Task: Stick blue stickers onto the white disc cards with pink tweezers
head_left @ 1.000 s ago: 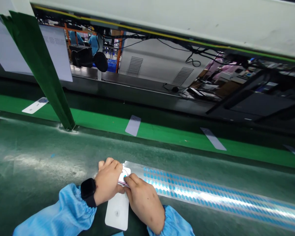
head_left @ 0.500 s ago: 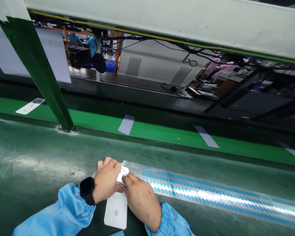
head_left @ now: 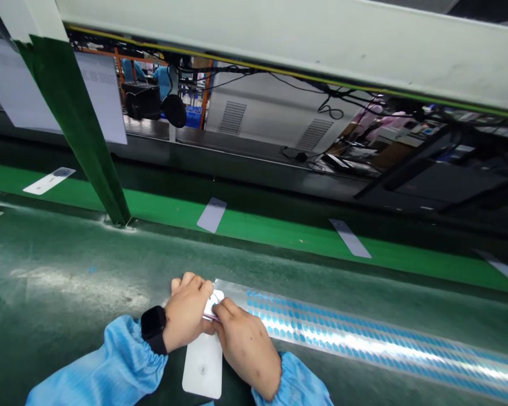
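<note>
My left hand [head_left: 187, 310] is closed around the left side of a small white panel [head_left: 212, 301] with a pinkish lower edge. The fingertips of my right hand [head_left: 246, 341] press together on the panel's right part, where a small blue spot shows. Below both hands a white rounded plate [head_left: 202, 367] with a faint round mark lies on the green work surface; its upper end is hidden behind the hands. Right of my hands stretches a clear shiny sheet [head_left: 364, 332] carrying rows of small blue stickers.
Beyond the work surface runs a bright green belt [head_left: 266, 228] bearing several pale panels, one of them at the centre [head_left: 212, 215]. A green-wrapped post [head_left: 82, 129] stands at the left. A white beam [head_left: 279, 39] with cables crosses overhead. People in blue appear far behind.
The panels on the belt have shifted slightly left against the post. The view has moved a little. Both hands keep nearly the same hold on the small panel.
</note>
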`<control>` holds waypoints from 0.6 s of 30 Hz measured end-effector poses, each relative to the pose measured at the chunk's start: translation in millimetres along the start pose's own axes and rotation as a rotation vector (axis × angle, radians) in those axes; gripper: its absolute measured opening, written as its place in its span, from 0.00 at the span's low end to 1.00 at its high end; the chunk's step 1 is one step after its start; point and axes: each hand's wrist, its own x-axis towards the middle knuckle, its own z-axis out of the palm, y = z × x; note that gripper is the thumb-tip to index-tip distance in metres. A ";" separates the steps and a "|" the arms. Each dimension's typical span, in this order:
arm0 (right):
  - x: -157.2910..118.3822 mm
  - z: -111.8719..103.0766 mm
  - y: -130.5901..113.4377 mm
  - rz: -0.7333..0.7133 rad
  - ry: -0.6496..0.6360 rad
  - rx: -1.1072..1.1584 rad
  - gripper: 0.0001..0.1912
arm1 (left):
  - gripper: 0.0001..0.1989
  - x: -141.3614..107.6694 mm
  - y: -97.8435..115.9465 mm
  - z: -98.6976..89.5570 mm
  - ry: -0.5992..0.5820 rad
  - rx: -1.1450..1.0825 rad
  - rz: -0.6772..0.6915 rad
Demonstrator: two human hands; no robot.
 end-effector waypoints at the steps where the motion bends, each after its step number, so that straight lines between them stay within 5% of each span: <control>1: 1.5 -1.6 1.4 0.019 -0.020 0.044 0.09 | 0.21 0.5 -0.6 0.9 0.006 -0.010 -0.001; 7: 19.8 -14.4 11.1 0.152 -0.033 0.258 0.24 | 0.28 2.7 -1.4 8.8 0.056 -0.100 -0.022; 12: 40.8 -18.4 13.7 0.164 -0.061 0.337 0.19 | 0.37 0.8 0.0 10.4 0.158 -0.194 -0.081; 16: 84.0 -36.4 28.5 0.135 0.070 0.593 0.12 | 0.37 6.5 -15.1 0.7 0.472 -0.301 -0.177; 18: 114.8 -60.5 44.3 0.242 0.209 0.553 0.10 | 0.31 12.0 -27.8 -6.1 0.652 -0.343 -0.226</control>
